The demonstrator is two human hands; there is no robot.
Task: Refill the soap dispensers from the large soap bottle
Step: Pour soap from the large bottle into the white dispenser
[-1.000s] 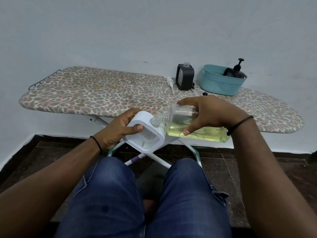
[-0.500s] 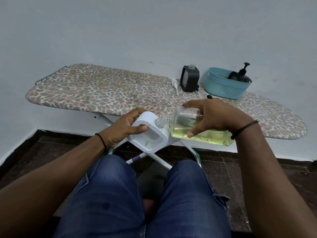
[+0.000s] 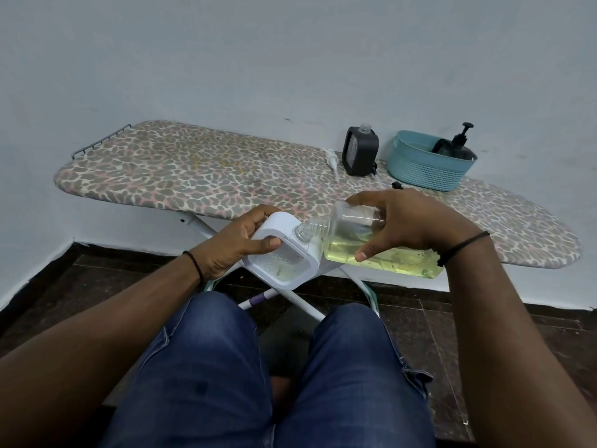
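Soap of a pale yellow colour is seen inside the large soap bottle (image 3: 381,250), which is held nearly on its side by the right hand (image 3: 403,223), the fingers curled over its top and the thumb pressed against its near face. Its open threaded neck is pointed left and is set against the top corner of a white soap dispenser (image 3: 284,253). That dispenser is gripped by the left hand (image 3: 235,244), the thumb laid across its clear front panel and the fingers wrapped behind its white frame. Both are held in the air over the person's knees, just in front of the near edge of the ironing board (image 3: 193,169), which is covered in a leopard-print cloth. Toward the far right of the board a black soap dispenser (image 3: 360,150) is stood upright with its neck uncapped, and a white pump head (image 3: 332,161) is laid just beside it. Near it a teal basket (image 3: 423,173) is placed, with a black pump bottle (image 3: 455,147) inside. A dark band is worn on each wrist.
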